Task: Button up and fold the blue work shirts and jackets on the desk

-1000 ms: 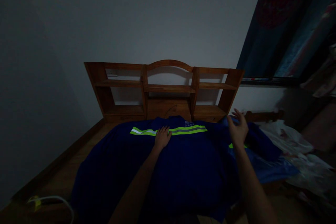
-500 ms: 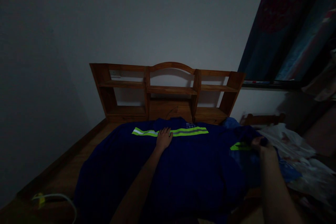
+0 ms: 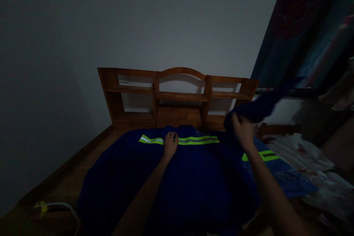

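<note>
A dark blue work jacket (image 3: 193, 180) lies spread out, its collar toward the headboard and a yellow-green reflective stripe (image 3: 199, 140) across its chest. My left hand (image 3: 170, 143) rests on that stripe near the middle, fingers slightly bent and apart, holding nothing. At the right, my right hand (image 3: 243, 127) is closed around dark blue cloth that looks like the jacket sleeve (image 3: 257, 108). This sleeve is lifted and its loose end swings up to the right, blurred. Under my right forearm lies a lighter blue fabric piece (image 3: 287, 177) with another yellow-green stripe.
A wooden headboard with shelves (image 3: 179, 96) stands against the wall behind the jacket. Crumpled clear plastic bags (image 3: 301, 151) lie at the right. A white cable (image 3: 61, 204) with a yellow tag curves at the lower left. A dark window (image 3: 293, 37) is at upper right.
My right hand has moved up and left, raising the sleeve off the right side and uncovering more of the striped lighter blue fabric. My left hand stays on the chest, its fingers more bent.
</note>
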A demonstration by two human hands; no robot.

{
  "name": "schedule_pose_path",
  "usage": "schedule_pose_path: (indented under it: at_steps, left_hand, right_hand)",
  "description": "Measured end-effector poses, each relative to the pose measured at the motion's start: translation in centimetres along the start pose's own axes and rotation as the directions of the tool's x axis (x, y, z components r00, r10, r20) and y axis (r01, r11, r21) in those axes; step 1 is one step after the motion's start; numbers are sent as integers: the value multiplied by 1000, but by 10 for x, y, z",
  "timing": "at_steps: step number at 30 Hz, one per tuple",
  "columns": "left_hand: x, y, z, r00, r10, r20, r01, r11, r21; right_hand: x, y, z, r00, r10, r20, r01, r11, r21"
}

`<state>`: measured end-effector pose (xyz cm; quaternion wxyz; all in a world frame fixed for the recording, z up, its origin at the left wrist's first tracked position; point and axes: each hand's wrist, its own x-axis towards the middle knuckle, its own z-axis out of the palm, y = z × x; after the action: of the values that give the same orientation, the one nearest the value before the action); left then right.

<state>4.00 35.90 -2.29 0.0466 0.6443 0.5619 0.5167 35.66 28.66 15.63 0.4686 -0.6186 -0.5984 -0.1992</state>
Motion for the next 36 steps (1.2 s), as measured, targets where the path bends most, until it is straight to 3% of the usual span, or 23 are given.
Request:
schedule_pose_path:
  at_steps: [2, 5, 6, 7, 8, 11, 12, 14, 16, 17, 20, 22, 24, 25, 27, 30, 33, 34, 36]
  left_hand:
    - [4, -1, -14, 980, -199, 27, 201, 961, -189]
    - [10, -16, -51, 889, -300, 345, 406, 866, -293]
    - [12, -23, -66, 857, -286, 429, 429, 856, -287]
    - [14, -31, -82, 828, -271, 490, 444, 851, -281]
    - [16, -37, -98, 797, -267, 542, 469, 839, -276]
    - [15, -48, -137, 666, -285, 689, 576, 784, -231]
    - [13, -48, -145, 645, -286, 708, 575, 792, -205]
    - [5, -41, -156, 686, -238, 688, 456, 877, -152]
    - [-5, -30, -163, 742, -93, 664, 204, 975, -91]
    - [-10, -25, -166, 738, -13, 675, 68, 996, -56]
    - [-22, -17, -175, 633, 93, 769, -170, 985, 20]
    - [-27, -21, -181, 539, 74, 839, -190, 981, 36]
    - [-28, -30, -185, 479, 60, 876, -171, 985, 25]
    - [-27, -34, -186, 481, 65, 875, -158, 987, 13]
    - [-22, -42, -185, 540, 78, 838, -116, 993, -17]
    - [-3, -39, -182, 702, 13, 712, 15, 999, -33]
    - [26, -23, -184, 858, -157, 489, 272, 947, -173]
    - [37, -16, -185, 886, -215, 411, 345, 898, -274]
    - [57, -7, -189, 894, -326, 308, 436, 794, -424]
  right_hand:
    - [-34, -56, 15, 950, -185, 251, 217, 970, -107]
    - [-86, -103, 24, 701, -331, 632, 431, 902, -5]
    - [-99, -106, 24, 634, -368, 681, 449, 891, 64]
    - [-109, -103, 22, 606, -390, 693, 442, 890, 115]
    - [-115, -95, 21, 620, -400, 675, 421, 896, 144]
    - [-117, -53, 19, 762, -340, 552, 351, 932, 90]
    - [-115, -36, 21, 783, -329, 527, 352, 934, 61]
    - [-113, -4, 28, 763, -351, 543, 403, 915, 25]
    - [-114, 24, 37, 714, -372, 593, 460, 888, 4]
    - [-114, 35, 41, 700, -370, 611, 473, 881, -8]
    - [-114, 60, 47, 713, -326, 621, 458, 887, -62]
    - [-111, 71, 44, 740, -283, 610, 427, 899, -100]
    - [-106, 80, 39, 765, -234, 600, 374, 920, -117]
    - [-104, 85, 36, 777, -212, 593, 342, 932, -116]
    - [-100, 93, 31, 804, -171, 570, 280, 954, -110]
    - [-94, 103, 26, 847, -93, 524, 187, 974, -130]
    - [-85, 105, 21, 892, 9, 451, 80, 981, -179]
    - [-83, 103, 18, 906, 16, 424, 67, 981, -182]
    - [-82, 95, 13, 906, -70, 418, 143, 979, -147]
